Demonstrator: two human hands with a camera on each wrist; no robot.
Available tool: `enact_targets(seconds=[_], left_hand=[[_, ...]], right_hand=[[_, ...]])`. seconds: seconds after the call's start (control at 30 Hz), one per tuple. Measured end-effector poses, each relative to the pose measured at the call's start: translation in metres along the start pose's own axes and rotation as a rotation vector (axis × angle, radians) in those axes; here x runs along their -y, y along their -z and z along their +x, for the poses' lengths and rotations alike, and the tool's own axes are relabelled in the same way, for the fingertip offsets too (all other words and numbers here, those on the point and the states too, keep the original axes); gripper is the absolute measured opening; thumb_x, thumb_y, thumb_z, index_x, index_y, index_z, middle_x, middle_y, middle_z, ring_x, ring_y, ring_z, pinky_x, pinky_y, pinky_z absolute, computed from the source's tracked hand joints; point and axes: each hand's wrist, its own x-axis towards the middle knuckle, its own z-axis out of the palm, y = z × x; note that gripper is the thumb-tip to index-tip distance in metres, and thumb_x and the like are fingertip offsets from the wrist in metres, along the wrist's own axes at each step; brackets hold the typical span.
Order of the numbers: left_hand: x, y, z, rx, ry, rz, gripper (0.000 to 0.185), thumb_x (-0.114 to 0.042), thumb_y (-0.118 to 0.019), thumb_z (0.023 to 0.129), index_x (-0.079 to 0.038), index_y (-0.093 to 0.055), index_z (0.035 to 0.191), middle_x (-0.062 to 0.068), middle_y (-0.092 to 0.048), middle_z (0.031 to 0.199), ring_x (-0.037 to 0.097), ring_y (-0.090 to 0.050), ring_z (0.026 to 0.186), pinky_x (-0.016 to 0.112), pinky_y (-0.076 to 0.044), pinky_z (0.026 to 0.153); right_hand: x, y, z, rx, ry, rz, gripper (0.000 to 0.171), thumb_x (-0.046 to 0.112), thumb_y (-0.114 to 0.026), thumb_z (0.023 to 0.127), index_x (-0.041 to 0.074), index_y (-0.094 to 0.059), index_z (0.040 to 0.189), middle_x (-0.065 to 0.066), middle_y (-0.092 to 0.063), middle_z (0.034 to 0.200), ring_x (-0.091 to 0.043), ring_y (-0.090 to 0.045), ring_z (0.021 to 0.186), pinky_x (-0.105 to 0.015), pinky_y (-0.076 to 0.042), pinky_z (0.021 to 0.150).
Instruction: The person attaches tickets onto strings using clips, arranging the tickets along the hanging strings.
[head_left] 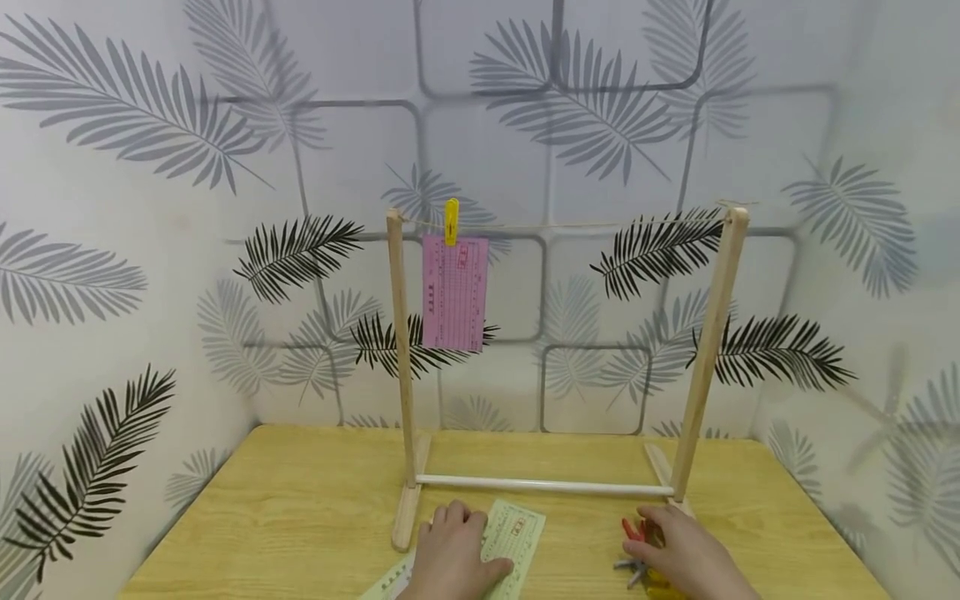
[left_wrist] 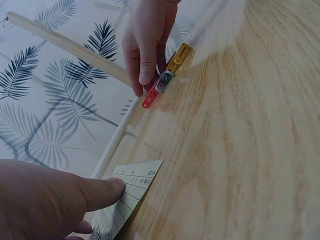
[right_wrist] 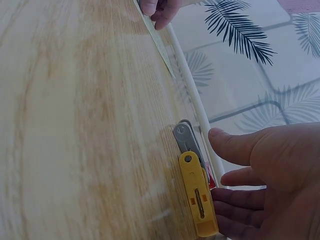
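My left hand (head_left: 450, 554) lies flat on a pale green printed slip (head_left: 517, 533) near the front edge of the wooden table (head_left: 300, 500), fingers straight and pressing down on the paper rather than curling round it; in the left wrist view my forefinger (left_wrist: 102, 192) rests on the slip's corner, which lies just beside the white crossbar (head_left: 540, 484) of the wooden rack (head_left: 401, 350). My right hand (head_left: 686, 554) is spread over a small cluster of clothes pegs on the table by the rack's right foot, fingers loosely extended and apart, with nothing pinched between them that I can see; the fingertips touch or hang just above the pegs, I cannot tell which. Under that hand the red peg (head_left: 632, 530) sticks out towards the rack, the grey peg (right_wrist: 184, 137) lies beside it, and the yellow peg (right_wrist: 197, 197) lies closest to my palm, all three side by side against the crossbar. The green slip carries ruled lines, small dark characters and a reddish stamp, too small for me to read. Up on the string between the posts a pink slip (head_left: 454, 293) hangs from another yellow clothes peg (head_left: 451, 221) near the left post; it too bears rows of fine print that I cannot make out. Both my wrists come in low from the near edge, palms down, well apart from each other
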Motion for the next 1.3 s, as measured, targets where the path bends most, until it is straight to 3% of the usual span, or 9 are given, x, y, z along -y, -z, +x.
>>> enact_targets(seconds=[0.07,0.13,0.53,0.83,1.03,1.13,1.3], left_hand=[[0.000,0.001,0.000,-0.002,-0.004,0.006,0.070,-0.060,-0.089,0.088,-0.007,-0.073,0.131,0.009,-0.061,0.119,0.031,-0.054,0.110,0.060,-0.047,0.091],[0.000,0.003,0.000,-0.001,-0.005,0.006,0.070,-0.060,-0.089,0.088,-0.007,-0.073,0.131,0.009,-0.061,0.119,0.032,-0.054,0.110,0.060,-0.047,0.091],[-0.001,0.005,0.001,0.010,-0.025,-0.064,0.061,-0.048,-0.094,0.087,-0.010,-0.076,0.131,0.009,-0.062,0.123,0.034,-0.055,0.114,0.067,-0.045,0.096],[-0.004,0.007,0.001,0.030,-0.051,-0.143,0.051,-0.037,-0.096,0.086,-0.019,-0.076,0.129,0.003,-0.066,0.119,0.030,-0.058,0.110,0.061,-0.045,0.094],[-0.007,0.004,0.004,-0.011,-0.056,-0.140,0.069,-0.029,-0.099,0.080,-0.016,-0.070,0.141,0.005,-0.076,0.122,0.031,-0.066,0.109,0.053,-0.044,0.090],[-0.008,0.004,0.005,-0.020,-0.030,-0.168,0.072,-0.025,-0.097,0.082,-0.015,-0.068,0.147,0.004,-0.079,0.118,0.031,-0.068,0.104,0.051,-0.043,0.090],[-0.005,0.006,0.008,-0.032,0.002,-0.235,0.043,-0.020,-0.090,0.091,-0.014,-0.077,0.132,-0.004,-0.080,0.099,0.021,-0.070,0.091,0.051,-0.044,0.089]], right_hand=[[0.001,0.000,0.001,-0.002,0.020,0.009,0.027,0.031,-0.088,0.097,0.013,-0.067,0.099,0.000,-0.055,0.079,-0.018,-0.048,0.069,-0.032,-0.036,0.063],[0.001,-0.001,0.002,-0.004,0.024,0.003,0.027,0.032,-0.087,0.097,0.015,-0.066,0.098,0.001,-0.054,0.079,-0.018,-0.048,0.069,-0.032,-0.036,0.063],[0.005,0.000,0.001,-0.032,0.050,-0.029,0.025,0.034,-0.087,0.097,0.018,-0.068,0.095,0.004,-0.056,0.081,-0.016,-0.050,0.074,-0.034,-0.040,0.066],[0.007,-0.002,0.005,-0.010,0.042,0.000,0.024,0.032,-0.087,0.097,0.015,-0.073,0.104,0.006,-0.062,0.084,-0.016,-0.054,0.077,-0.038,-0.047,0.071],[0.008,-0.003,0.007,0.003,0.067,0.031,0.026,0.029,-0.086,0.099,0.016,-0.065,0.090,0.001,-0.055,0.076,-0.017,-0.047,0.069,-0.032,-0.038,0.064],[0.009,-0.003,0.008,-0.003,0.080,0.033,0.030,0.029,-0.085,0.099,0.016,-0.062,0.087,0.001,-0.051,0.074,-0.015,-0.043,0.066,-0.031,-0.034,0.062],[0.010,-0.004,0.011,-0.010,0.074,0.026,0.029,0.029,-0.086,0.099,0.016,-0.063,0.088,0.001,-0.051,0.074,-0.015,-0.043,0.065,-0.031,-0.034,0.062]])
